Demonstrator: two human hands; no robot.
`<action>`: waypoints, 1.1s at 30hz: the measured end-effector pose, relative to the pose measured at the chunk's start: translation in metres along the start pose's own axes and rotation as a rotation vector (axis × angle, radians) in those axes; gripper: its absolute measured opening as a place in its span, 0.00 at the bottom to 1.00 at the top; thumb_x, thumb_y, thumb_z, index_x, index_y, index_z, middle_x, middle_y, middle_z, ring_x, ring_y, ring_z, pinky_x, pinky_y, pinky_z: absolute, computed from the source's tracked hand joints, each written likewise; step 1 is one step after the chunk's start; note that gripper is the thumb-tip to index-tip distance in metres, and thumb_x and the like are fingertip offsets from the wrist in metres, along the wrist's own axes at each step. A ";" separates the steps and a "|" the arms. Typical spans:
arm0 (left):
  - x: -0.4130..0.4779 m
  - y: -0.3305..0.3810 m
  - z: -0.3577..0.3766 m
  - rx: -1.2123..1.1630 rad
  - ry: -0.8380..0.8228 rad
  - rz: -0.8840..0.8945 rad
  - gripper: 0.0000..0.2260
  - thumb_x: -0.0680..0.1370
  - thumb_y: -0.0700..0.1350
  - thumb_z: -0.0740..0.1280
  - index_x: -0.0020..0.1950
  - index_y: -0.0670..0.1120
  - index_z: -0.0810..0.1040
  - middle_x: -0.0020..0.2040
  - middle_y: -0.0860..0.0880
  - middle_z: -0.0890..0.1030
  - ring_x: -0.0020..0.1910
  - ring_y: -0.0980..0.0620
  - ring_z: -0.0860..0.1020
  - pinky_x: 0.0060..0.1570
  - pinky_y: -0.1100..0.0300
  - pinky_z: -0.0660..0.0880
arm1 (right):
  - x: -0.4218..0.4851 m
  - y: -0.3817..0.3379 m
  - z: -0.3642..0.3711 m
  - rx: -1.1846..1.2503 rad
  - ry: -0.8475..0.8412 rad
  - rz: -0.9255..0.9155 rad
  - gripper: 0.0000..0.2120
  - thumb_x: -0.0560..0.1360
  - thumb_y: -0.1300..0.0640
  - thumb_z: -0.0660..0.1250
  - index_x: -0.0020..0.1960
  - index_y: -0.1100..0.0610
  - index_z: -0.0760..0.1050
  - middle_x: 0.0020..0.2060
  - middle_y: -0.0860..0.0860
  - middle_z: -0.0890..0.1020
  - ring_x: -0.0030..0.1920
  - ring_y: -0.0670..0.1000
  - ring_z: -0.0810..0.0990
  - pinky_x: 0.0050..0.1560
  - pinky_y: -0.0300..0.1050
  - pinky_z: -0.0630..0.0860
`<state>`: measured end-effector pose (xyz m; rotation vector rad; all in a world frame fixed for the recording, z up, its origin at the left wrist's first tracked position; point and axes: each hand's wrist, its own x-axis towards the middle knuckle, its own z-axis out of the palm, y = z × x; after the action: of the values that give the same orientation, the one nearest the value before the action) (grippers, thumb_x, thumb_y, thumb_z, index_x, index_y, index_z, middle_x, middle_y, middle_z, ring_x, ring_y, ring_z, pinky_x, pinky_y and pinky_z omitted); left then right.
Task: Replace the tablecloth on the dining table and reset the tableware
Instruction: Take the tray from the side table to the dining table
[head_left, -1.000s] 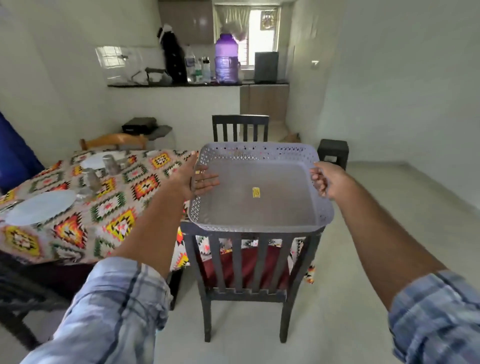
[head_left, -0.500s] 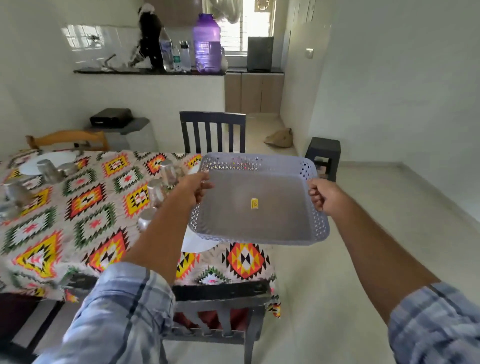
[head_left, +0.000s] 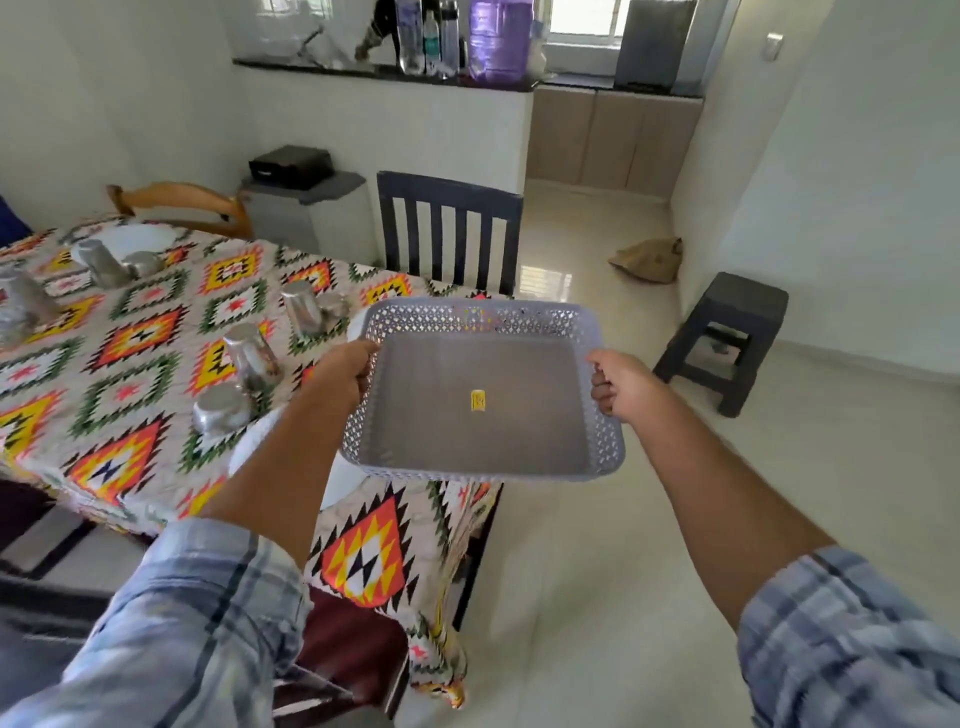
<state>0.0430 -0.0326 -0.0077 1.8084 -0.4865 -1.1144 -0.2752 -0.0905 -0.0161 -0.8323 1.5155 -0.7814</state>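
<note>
Fingers of the left hand (head_left: 344, 375) curl around the left rim of a grey perforated plastic tray (head_left: 483, 457), and the right hand (head_left: 621, 385) grips the right rim the same way, thumb on top. Both arms stretch forward in rolled plaid sleeves, holding the empty tray level above the corner of the dining table. A small yellow sticker (head_left: 478, 400) sits on the tray floor. Under and left of the tray lies the patterned tablecloth (head_left: 135, 343), carrying upturned steel tumblers (head_left: 252, 356) and white plates (head_left: 136, 240); one plate is partly hidden by the left forearm. A dark chair (head_left: 449, 231) stands beyond the table, a dark stool (head_left: 727, 338) to the right.
</note>
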 end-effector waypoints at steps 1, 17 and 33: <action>0.003 0.003 0.006 -0.001 0.033 -0.002 0.18 0.78 0.45 0.64 0.30 0.45 0.63 0.24 0.50 0.61 0.11 0.57 0.56 0.17 0.75 0.54 | 0.014 -0.007 0.000 -0.010 -0.018 -0.003 0.15 0.77 0.57 0.59 0.33 0.51 0.60 0.21 0.48 0.58 0.14 0.44 0.54 0.22 0.27 0.51; 0.152 0.101 0.142 -0.227 0.437 0.023 0.07 0.75 0.40 0.65 0.37 0.42 0.72 0.25 0.49 0.71 0.14 0.57 0.65 0.15 0.73 0.57 | 0.260 -0.173 0.019 -0.164 -0.192 -0.092 0.12 0.76 0.60 0.62 0.35 0.54 0.66 0.26 0.50 0.60 0.19 0.45 0.55 0.22 0.29 0.51; 0.257 0.294 0.211 -0.299 0.739 0.059 0.09 0.77 0.46 0.60 0.37 0.47 0.72 0.30 0.51 0.65 0.24 0.54 0.61 0.23 0.63 0.59 | 0.486 -0.413 0.100 -0.295 -0.642 -0.224 0.15 0.76 0.61 0.61 0.33 0.53 0.62 0.22 0.49 0.59 0.16 0.45 0.55 0.23 0.29 0.52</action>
<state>0.0328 -0.4663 0.0873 1.7668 0.0671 -0.3881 -0.1780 -0.7222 0.0734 -1.3414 0.9764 -0.3857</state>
